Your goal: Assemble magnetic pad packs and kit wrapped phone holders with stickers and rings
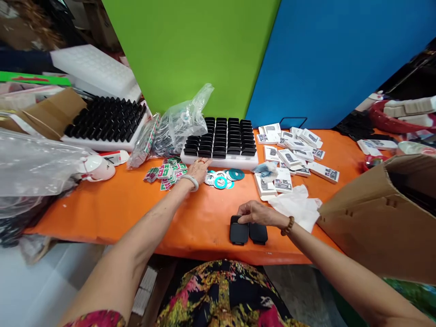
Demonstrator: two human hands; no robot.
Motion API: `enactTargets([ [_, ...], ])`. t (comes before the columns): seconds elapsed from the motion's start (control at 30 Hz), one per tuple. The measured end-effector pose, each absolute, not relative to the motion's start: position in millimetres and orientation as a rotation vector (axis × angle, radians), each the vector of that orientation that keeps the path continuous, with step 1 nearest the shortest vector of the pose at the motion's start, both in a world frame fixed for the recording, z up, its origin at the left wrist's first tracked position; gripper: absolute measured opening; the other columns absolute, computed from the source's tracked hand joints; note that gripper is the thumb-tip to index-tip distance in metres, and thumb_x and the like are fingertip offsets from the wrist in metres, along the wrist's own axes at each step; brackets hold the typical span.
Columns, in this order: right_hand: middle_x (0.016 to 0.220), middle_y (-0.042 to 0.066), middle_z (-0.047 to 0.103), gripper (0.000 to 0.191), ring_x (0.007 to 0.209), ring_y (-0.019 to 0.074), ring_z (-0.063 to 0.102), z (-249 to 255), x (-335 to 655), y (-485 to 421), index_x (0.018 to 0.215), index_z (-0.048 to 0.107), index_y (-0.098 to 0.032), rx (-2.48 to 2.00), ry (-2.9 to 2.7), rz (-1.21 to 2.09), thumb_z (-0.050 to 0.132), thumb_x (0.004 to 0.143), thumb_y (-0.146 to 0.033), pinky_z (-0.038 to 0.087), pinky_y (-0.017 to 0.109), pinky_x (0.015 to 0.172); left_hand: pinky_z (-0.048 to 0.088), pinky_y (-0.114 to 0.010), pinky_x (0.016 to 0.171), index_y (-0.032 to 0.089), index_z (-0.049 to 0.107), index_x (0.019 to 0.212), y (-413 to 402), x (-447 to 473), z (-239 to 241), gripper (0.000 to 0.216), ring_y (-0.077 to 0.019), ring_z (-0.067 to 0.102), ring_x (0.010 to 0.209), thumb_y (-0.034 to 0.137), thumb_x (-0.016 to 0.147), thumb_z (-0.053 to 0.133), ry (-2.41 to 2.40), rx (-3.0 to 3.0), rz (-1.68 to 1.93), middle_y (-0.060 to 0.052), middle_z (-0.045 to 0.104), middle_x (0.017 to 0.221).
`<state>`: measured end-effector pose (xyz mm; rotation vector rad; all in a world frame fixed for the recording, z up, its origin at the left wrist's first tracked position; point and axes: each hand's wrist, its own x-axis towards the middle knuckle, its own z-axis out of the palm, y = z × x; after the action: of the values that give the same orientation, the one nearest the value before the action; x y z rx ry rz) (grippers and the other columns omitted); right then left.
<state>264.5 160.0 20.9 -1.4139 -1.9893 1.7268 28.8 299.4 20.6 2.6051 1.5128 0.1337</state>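
Note:
My left hand (198, 170) reaches to the front edge of a white foam tray (235, 162); its fingers look stretched out, though the tips are hard to make out. Rows of thin black pieces (220, 138) stand upright in that tray. Just right of this hand lie round white and teal ring-shaped stickers (220, 182), and left of it a pile of green and red printed cards (173, 172). Near the table's front edge, my right hand (255, 212) has its fingers closed at the top of a flat black case (239, 231). A second black case (258, 234) lies beside it, under the hand.
Small white boxes (293, 152) and crumpled white tissue (298, 204) lie on the orange tabletop (204, 218). A cardboard box (381, 218) stands at right. Leftward are a clear bag (185, 122), another tray of black pieces (105, 120) and a white mouse-shaped object (98, 168).

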Motion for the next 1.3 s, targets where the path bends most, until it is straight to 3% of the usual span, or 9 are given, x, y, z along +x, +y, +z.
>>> enactTargets([
  [0.17,0.084,0.006,0.066,0.014,0.073,0.0172,0.059,20.9,263.5,178.6,0.083,0.066,-0.017,-1.474,-2.218,1.129,0.066,0.076,-0.029,0.042,0.027,0.065,0.038,-0.033,0.106,0.019,0.044,0.137,299.9,27.0,18.1,0.058,-0.0226,0.043,0.128,0.005,0.081,0.046,1.528,2.618,0.14,-0.007,0.049,0.139],
  [0.37,0.088,0.007,0.066,0.015,0.081,0.0194,0.06,52.1,241.5,268.0,0.093,0.065,-0.017,-1.518,-2.103,0.407,0.054,0.087,-0.025,0.043,0.03,0.074,0.039,-0.036,0.106,0.019,0.042,0.139,300.7,26.2,15.6,0.058,-0.0239,0.041,0.13,0.006,0.082,0.045,1.528,2.624,0.116,-0.008,0.048,0.141],
  [0.5,0.102,0.011,0.066,0.02,0.092,0.0214,0.06,51.9,216.0,317.6,0.103,0.064,-0.017,-1.623,-2.175,0.236,0.056,0.085,-0.019,0.042,0.03,0.077,0.038,-0.035,0.105,0.016,0.041,0.139,299.7,26.3,16.3,0.059,-0.0242,0.041,0.13,0.006,0.081,0.047,1.523,2.634,0.101,-0.01,0.048,0.141],
  [0.67,0.092,0.008,0.071,0.013,0.088,0.0228,0.061,47.3,202.9,334.9,0.09,0.069,-0.019,-1.62,-2.194,0.288,0.059,0.081,-0.017,0.042,0.031,0.075,0.035,-0.033,0.108,0.014,0.041,0.139,298.6,25.1,16.1,0.058,-0.0227,0.041,0.13,0.006,0.082,0.046,1.503,2.646,0.117,-0.011,0.049,0.14],
  [0.8,0.095,0.007,0.069,0.018,0.086,0.0195,0.06,75.9,216.2,319.1,0.095,0.067,-0.017,-1.535,-2.008,0.316,0.052,0.086,-0.023,0.044,0.03,0.075,0.034,-0.035,0.108,0.015,0.041,0.139,299.6,24.4,13.6,0.057,-0.0238,0.038,0.132,0.005,0.082,0.044,1.497,2.628,0.124,-0.009,0.047,0.141],
  [0.87,0.086,0.005,0.068,0.018,0.077,0.0165,0.059,95.5,225.0,299.9,0.092,0.066,-0.016,-1.398,-1.846,0.47,0.054,0.084,-0.027,0.044,0.027,0.068,0.033,-0.035,0.109,0.015,0.041,0.139,300.2,24.7,12.2,0.058,-0.0241,0.037,0.132,0.005,0.082,0.043,1.495,2.616,0.124,-0.009,0.045,0.143],
  [0.97,0.065,0.0,0.06,0.018,0.056,0.0106,0.049,105.0,229.8,256.4,0.082,0.066,-0.016,-1.314,-1.852,1.024,0.063,0.075,-0.032,0.038,0.023,0.052,0.031,-0.035,0.11,0.014,0.039,0.14,300.4,25.7,10.8,0.059,-0.0239,0.037,0.132,0.004,0.082,0.043,1.491,2.606,0.128,-0.009,0.045,0.143],
  [1.13,0.06,-0.003,0.054,0.016,0.047,0.007,0.04,48.4,213.9,181.5,0.076,0.063,-0.015,-1.349,-1.78,1.799,0.064,0.069,-0.03,0.029,0.02,0.042,0.033,-0.037,0.109,0.015,0.038,0.14,299.6,26.9,9.9,0.06,-0.0243,0.034,0.134,0.003,0.081,0.043,1.493,2.6,0.138,-0.01,0.043,0.145],
  [1.3,0.066,-0.001,0.059,0.009,0.053,0.0103,0.048,8.9,206.9,158.7,0.079,0.064,-0.015,-1.509,-1.928,1.672,0.06,0.072,-0.019,0.037,0.023,0.051,0.036,-0.037,0.107,0.016,0.039,0.14,298.6,26.3,10.6,0.06,-0.0242,0.036,0.134,0.003,0.081,0.044,1.504,2.602,0.143,-0.01,0.044,0.143],
])
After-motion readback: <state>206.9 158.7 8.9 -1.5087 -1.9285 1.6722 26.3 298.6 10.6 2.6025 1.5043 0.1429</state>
